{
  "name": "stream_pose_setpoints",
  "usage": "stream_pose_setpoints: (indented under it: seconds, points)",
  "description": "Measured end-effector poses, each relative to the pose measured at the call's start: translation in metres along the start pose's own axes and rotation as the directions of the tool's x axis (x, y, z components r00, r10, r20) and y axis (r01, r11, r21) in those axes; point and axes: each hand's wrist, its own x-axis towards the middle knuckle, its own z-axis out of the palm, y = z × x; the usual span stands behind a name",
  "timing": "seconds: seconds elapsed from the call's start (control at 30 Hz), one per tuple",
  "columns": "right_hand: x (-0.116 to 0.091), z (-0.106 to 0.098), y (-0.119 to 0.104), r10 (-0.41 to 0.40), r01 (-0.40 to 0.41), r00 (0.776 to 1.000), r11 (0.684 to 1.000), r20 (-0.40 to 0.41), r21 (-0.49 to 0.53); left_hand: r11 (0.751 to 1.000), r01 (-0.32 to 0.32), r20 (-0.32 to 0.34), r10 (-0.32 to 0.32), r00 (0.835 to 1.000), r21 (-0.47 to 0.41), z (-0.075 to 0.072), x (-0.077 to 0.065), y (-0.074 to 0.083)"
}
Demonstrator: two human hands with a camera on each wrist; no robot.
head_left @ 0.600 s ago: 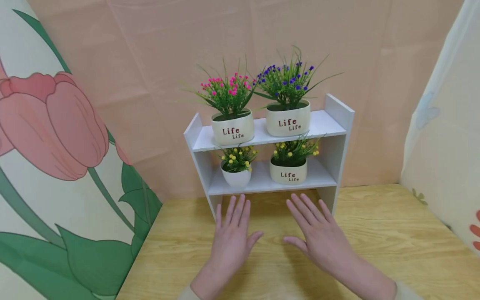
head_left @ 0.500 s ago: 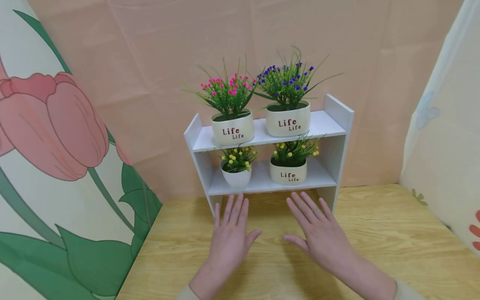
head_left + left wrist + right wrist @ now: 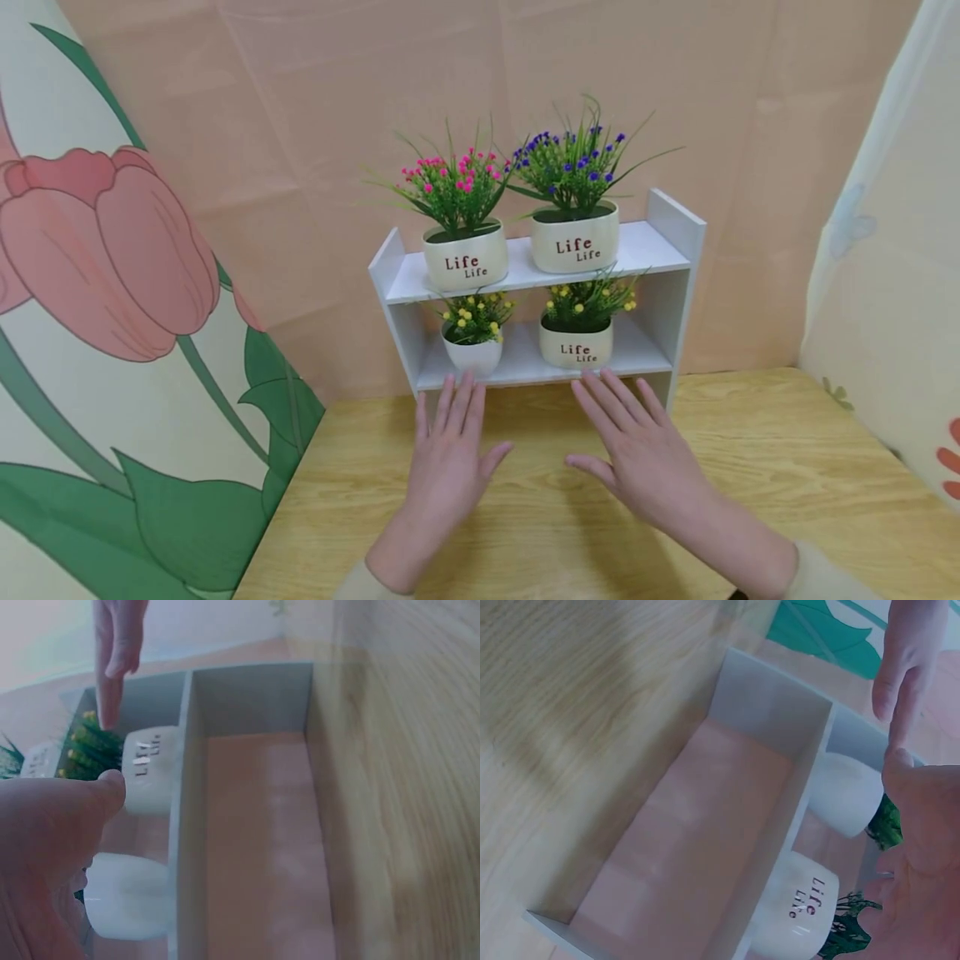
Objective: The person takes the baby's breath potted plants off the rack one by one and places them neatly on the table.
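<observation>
My left hand [image 3: 447,462], palm down with fingers straight and thumb out, hovers before the lower shelf; its fingertips overlap the shelf's front edge below a small white pot of yellow flowers [image 3: 474,333]. On the right, my right hand [image 3: 645,454] is held the same way, fingertips just under an oval cream "Life" pot with yellow flowers [image 3: 576,343]. Neither hand holds anything. Both pots stand on the lower board of a white two-tier shelf [image 3: 637,246]. Above them sit a "Life" pot with pink flowers [image 3: 467,260] and another with purple flowers [image 3: 576,242].
The shelf stands on a wood-grain table [image 3: 540,542] close to a pinkish cloth backdrop [image 3: 300,208]. A panel with a large printed tulip [image 3: 105,250] rises on the left, and a pale curtain [image 3: 892,250] hangs on the right.
Both hands have moved slightly forward and up toward the lower shelf, the left also a little leftward. The pots and shelf have stayed in place.
</observation>
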Motion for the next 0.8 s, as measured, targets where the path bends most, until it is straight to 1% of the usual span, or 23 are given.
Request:
stream_pose_setpoints:
  seconds: [0.27, 0.37, 0.53, 0.63, 0.77, 0.8]
  points:
    - [0.01, -0.011, 0.001, -0.006, 0.006, 1.0, 1.0, 0.007, -0.013, 0.999, 0.01, -0.047, -0.011, 0.999, -0.034, -0.015, 0.006, -0.003]
    - [0.014, -0.016, 0.0, -0.003, 0.003, 1.0, 1.0, 0.006, -0.011, 0.999, 0.019, -0.053, -0.022, 0.998, -0.041, -0.022, 0.008, -0.005]
    - [0.02, -0.026, 0.0, 0.004, -0.004, 1.0, 1.0, 0.011, -0.012, 0.998, 0.035, -0.043, -0.037, 0.998, -0.043, -0.03, 0.01, -0.009]
    - [0.025, -0.028, 0.003, -0.001, 0.001, 1.0, 1.0, 0.001, -0.016, 0.997, 0.04, -0.047, -0.043, 0.998, -0.06, -0.035, 0.012, -0.011]
    - [0.031, -0.033, 0.007, -0.017, 0.017, 0.999, 1.0, -0.03, -0.017, 0.997, 0.031, -0.078, -0.036, 0.996, -0.068, -0.04, 0.014, -0.014]
    - [0.033, -0.035, 0.007, -0.02, 0.02, 0.999, 1.0, -0.036, -0.015, 0.998, 0.025, -0.09, -0.031, 0.995, -0.058, -0.041, 0.015, -0.015]
